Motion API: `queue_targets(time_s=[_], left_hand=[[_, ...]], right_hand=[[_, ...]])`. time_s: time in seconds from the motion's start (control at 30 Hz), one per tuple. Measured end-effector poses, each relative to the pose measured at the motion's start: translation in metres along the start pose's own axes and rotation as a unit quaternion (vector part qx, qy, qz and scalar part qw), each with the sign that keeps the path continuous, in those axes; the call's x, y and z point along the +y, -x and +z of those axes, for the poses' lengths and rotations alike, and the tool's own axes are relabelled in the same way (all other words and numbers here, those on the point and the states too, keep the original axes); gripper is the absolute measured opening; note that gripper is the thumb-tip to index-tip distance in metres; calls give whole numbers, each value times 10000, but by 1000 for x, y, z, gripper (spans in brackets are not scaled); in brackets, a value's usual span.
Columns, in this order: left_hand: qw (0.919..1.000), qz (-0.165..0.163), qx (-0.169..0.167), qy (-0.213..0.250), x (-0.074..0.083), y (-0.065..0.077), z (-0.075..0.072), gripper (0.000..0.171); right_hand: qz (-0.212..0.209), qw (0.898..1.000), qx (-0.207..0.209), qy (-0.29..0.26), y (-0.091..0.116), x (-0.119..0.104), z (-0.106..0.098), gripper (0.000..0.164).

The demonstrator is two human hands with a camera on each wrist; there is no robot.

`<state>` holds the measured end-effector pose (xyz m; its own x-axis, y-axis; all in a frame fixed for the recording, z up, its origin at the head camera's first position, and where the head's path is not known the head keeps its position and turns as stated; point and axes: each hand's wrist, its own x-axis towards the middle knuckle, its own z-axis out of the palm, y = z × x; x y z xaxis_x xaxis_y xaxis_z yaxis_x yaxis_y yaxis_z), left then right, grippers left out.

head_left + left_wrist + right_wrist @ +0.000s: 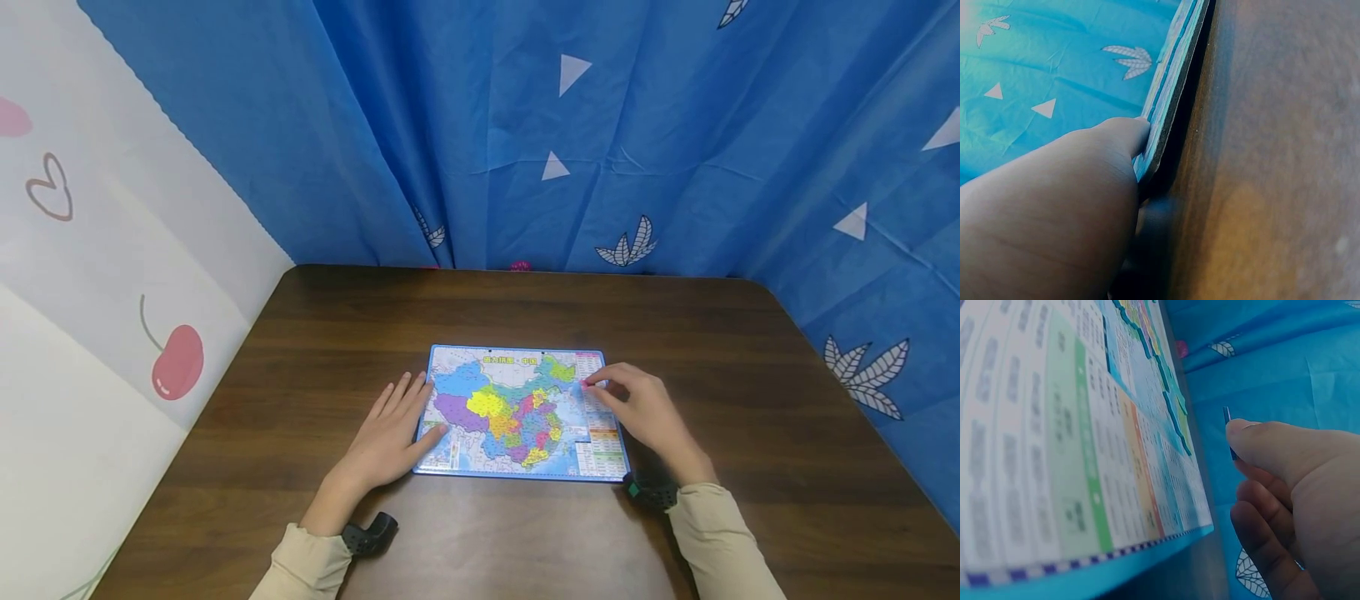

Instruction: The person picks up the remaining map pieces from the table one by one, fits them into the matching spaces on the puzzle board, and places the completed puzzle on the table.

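A map puzzle board with a blue rim lies flat on the table, its map made up of many-coloured regions. My left hand rests across the board's left edge with its fingers spread; in the left wrist view the thumb touches the edge. Over the board's right side, my right hand pinches a small pink puzzle piece between thumb and fingertips. The right wrist view shows that thin piece edge-on, held above the printed tables, apart from the board.
The brown wooden table extends around the board on all sides. Behind it and to the right hangs a blue curtain; a white patterned wall covering stands at the left. Black wrist devices are strapped on both wrists.
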<state>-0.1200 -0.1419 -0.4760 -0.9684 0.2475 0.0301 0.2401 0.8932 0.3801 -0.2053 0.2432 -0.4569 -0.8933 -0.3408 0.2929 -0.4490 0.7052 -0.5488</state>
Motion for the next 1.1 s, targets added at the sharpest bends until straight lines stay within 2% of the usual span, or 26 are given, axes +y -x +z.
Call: queue_targets(time_s=[0.57,0.87,1.1], left_hand=[[10000,7,2,-12,1,0,0,80],[10000,30,-5,-49,1,1,0,80],[10000,25,-4,-30,0,0,0,81]], right_hand=[[-88,9994,-324,-52,-6,-7,12,21],[-392,9987,-328,-14,-9,-10,16,21],[-402,9984,-406,8,-11,-10,19,22]])
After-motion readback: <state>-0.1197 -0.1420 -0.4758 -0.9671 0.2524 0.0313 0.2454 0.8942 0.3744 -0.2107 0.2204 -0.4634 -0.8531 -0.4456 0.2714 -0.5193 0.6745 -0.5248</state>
